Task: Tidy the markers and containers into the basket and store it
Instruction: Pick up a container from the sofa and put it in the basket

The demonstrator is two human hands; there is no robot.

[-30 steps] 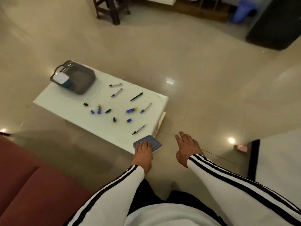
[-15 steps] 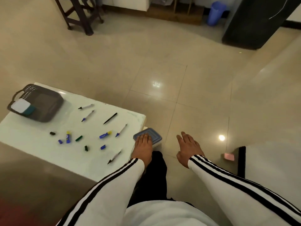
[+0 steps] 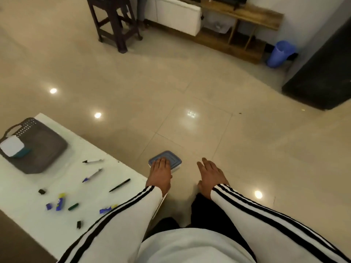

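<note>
My left hand [image 3: 160,174] grips a flat container with a blue lid [image 3: 171,160] from above, holding it just past the white table's [image 3: 28,221] right edge, over the floor. My right hand [image 3: 210,175] hovers open beside it, fingers spread, holding nothing. A grey perforated basket [image 3: 47,147] sits at the table's far left with a white-lidded teal container [image 3: 12,149] inside. Loose on the table lie several markers, among them a white one [image 3: 93,161], a blue-tipped one [image 3: 92,175], a black pen [image 3: 119,185] and a blue-yellow marker [image 3: 60,201], plus small caps [image 3: 42,191].
Glossy beige floor tiles spread ahead. A dark wooden stool [image 3: 114,21] stands at the back, a low wooden shelf unit [image 3: 237,25] behind it, a blue bin [image 3: 281,56] and a black cabinet [image 3: 322,76] at the right.
My left hand has carried the blue-lidded container off the table's corner, out over the floor. My view has swung up and right; the red sofa is out of sight.
</note>
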